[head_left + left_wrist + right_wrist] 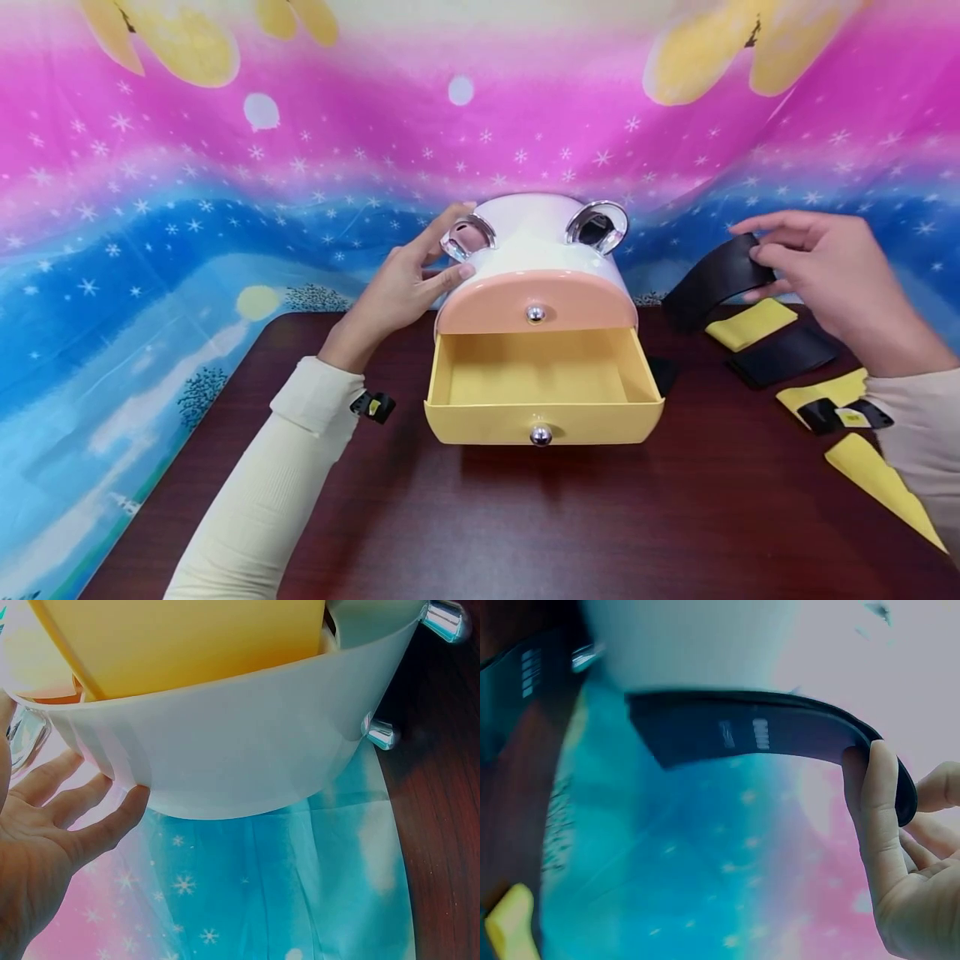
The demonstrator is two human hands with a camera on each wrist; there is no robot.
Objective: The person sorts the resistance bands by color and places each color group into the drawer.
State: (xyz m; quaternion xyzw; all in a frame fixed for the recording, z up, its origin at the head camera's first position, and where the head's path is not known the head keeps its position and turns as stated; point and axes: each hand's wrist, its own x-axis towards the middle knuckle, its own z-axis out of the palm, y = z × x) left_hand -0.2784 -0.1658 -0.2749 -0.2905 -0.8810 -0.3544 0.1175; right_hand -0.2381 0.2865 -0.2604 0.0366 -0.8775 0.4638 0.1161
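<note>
A white drawer box [517, 215] with two chrome-rimmed ears and a peach upper drawer [525, 304] stands on the table. Its yellow lower drawer [540, 423] is pulled out, with nothing visible inside. My left hand [401, 283] rests on the box's left side, thumb and fingers around the ear. In the left wrist view, its fingertips [135, 796] touch the white side wall. To the right of the box, my right hand [832, 275] pinches a folded black flat band [712, 279]. Pale print shows on that band [697, 731] in the right wrist view.
On the table's right side lie a folded yellow band [752, 323], a black band [787, 357] and more yellow bands [881, 483], partly under the right sleeve. Another black piece [663, 373] lies beside the drawer. A patterned cloth backdrop [360, 192] hangs behind the table.
</note>
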